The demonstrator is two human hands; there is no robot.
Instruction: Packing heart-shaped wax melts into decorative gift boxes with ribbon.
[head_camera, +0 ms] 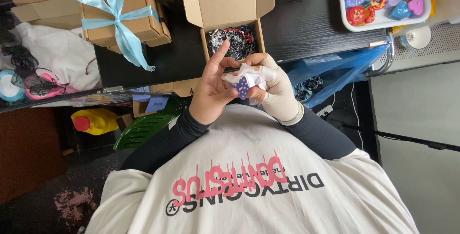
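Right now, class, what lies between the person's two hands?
In the head view, a small blue dotted piece wrapped in white tissue sits between the left hand and the gloved right hand.

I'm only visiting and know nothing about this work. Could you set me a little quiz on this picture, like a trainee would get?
1. True or false: the right hand wears a pale glove.
2. What colour is the ribbon on the closed box? A red, B light blue, C green.
3. Fill in: the left hand helps hold a purple dotted piece wrapped in white ____.

Key: 1 true; 2 B; 3 paper.
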